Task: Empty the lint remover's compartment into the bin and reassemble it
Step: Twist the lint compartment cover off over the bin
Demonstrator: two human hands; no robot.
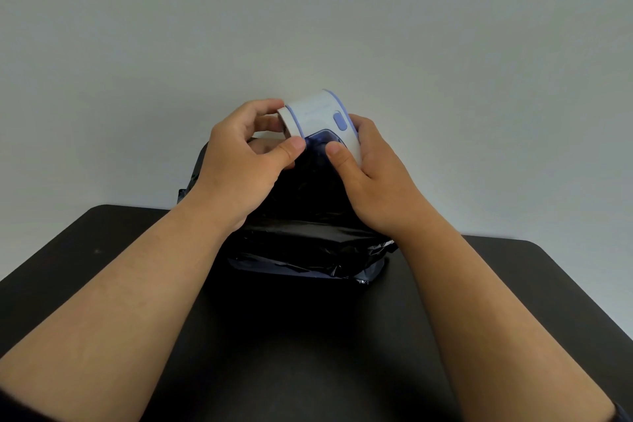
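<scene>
Item: lint remover (318, 115), held over the bin (308, 243) at table's (102, 267) twelve o'clock; I am gripping it with left hand (239, 161) and right hand (373, 175), thumbs on compartment (322, 140), advising steady, even pressure.

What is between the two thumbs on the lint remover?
In the head view, the see-through blue compartment of the lint remover lies between the left hand's thumb and the right hand's thumb, above the black bin bag.
</scene>
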